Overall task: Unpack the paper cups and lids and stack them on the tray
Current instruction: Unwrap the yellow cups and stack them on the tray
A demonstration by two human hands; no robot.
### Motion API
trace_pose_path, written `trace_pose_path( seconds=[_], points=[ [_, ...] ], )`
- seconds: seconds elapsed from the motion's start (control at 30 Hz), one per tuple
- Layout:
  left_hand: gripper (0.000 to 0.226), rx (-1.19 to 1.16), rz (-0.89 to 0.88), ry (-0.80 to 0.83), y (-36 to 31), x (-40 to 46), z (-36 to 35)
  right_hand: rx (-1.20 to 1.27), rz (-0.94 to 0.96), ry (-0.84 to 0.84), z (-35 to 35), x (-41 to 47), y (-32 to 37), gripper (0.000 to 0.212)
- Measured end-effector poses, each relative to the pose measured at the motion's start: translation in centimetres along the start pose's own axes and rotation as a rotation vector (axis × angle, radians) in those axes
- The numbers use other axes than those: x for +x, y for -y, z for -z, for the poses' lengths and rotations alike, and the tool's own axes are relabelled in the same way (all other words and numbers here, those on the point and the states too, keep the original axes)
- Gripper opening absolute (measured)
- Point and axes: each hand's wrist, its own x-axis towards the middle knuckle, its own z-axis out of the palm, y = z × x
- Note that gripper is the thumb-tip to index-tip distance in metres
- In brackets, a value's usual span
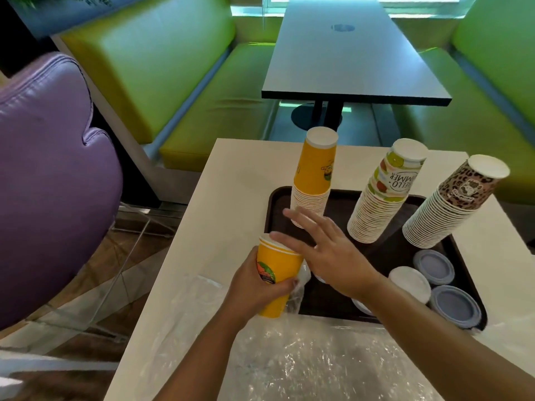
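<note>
Left hand (254,287): the small stack of yellow paper cups (275,277) is being gripped round its smooth printed wall, mouth up, with the fingers (289,285) curled about it; the stack is being held above the near left corner of the tray, tilted slightly.
Right hand (327,253): it is being held flat, with fingers spread and straight, released, grasping nothing; it is being hovered over the rim of the held cups and in front of the tall yellow stack.
Tray: a dark brown rectangular plastic tray (385,256) with rounded corners is being carried by the pale matte table (231,204).
Cup stacks on the tray: three tall upside-down stacks are being counted, each showing ribbed white rolled rims low down and a flat white base on top: one yellow stack (315,175), one white stack printed with fruit (385,195), one leopard-patterned brown stack (451,201). The last two appear to be leaning.
Lids: round plastic lids are lying at the tray's right near end; two grey-blue lid piles (434,266) (456,306) and one white lid pile (409,282) are being counted, and more white lids are partly hidden under the right forearm.
Wrapping: crinkled clear plastic film (304,360) is lying spread on the near table, glossy and creased.
Surroundings: a dark rectangular table (347,59), green padded benches (173,82) and a purple padded seat (43,169) are being seen beyond.
</note>
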Motion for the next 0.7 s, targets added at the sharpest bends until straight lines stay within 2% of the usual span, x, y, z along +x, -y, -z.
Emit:
trace_pose_path(
  seconds=[0.1, 0.17, 0.23, 0.33, 0.4, 0.57, 0.7],
  points=[
    [0.066, 0.023, -0.006, 0.043, -0.5, -0.4, -0.3, -0.029, 0.079, 0.013, 0.8, -0.3, 0.0, 0.107],
    [0.06, 0.012, -0.023, 0.064, -0.8, -0.8, -0.5, -0.025, 0.146, -0.004, 1.4, -0.3, 0.0, 0.106],
    [0.053, -0.003, -0.048, 0.067, -1.3, -1.2, -0.4, -0.053, 0.247, -0.02, 1.6, -0.2, 0.1, 0.095],
    [0.054, 0.008, -0.079, 0.073, -1.7, -1.4, -0.3, -0.098, 0.31, -0.026, 1.5, -0.1, 0.0, 0.082],
    [0.05, -0.026, -0.075, 0.069, -1.8, -1.5, -0.3, -0.128, 0.295, -0.063, 1.3, 0.1, -0.4, 0.078],
    [0.045, -0.086, -0.092, 0.035, -1.5, -1.4, -0.4, -0.229, 0.171, -0.264, 1.4, 1.5, -2.8, 0.048],
    [0.036, -0.139, -0.081, 0.008, -1.4, -1.4, -0.1, -0.188, 0.0, -0.306, 2.8, 3.4, -4.4, 0.059]
  ],
)
